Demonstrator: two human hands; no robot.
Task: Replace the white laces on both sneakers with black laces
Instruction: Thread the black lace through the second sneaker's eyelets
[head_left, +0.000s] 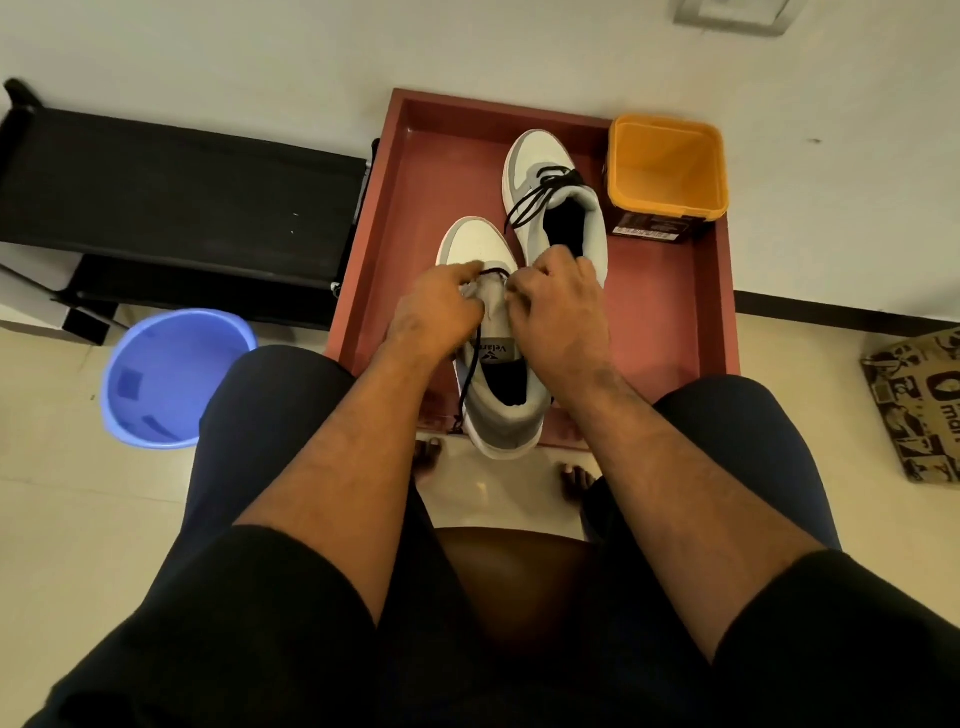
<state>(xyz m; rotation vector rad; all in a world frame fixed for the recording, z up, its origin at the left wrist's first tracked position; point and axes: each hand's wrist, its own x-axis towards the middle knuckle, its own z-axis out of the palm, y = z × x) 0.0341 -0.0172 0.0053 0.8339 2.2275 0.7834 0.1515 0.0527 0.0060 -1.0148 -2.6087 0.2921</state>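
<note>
Kid: Sneakers! Where are they?

Helper: Both sit in the red tray (675, 332) on the floor. The far sneaker (556, 197) is near the yellow tub (667, 166), and it already has a black lace tied on it. The near sneaker (501, 358) is right under the person's hands, with its heel hanging a little over the tray's front edge.

Kid: What are the hands doing?

Helper: The left hand (436, 312) rests on the shoe's left side with its fingers curled by the eyelets. The right hand (558, 306) has its fingers curled at the other side. They seem to pinch the black lace (470, 374), but the fingertips are hidden, so I can't tell for sure.

Kid: Is the shoe done?

Helper: I don't think so. I see one black bar across near the toe, and a long loose end hangs down the left side past the tongue.

Kid: What could go wrong?

Helper: If one end is pulled too hard, the other end could slip back out of its hole. The lace could also skip a hole or get twisted. And the shoe might tip off the tray edge if it is pushed toward the knees.
</note>
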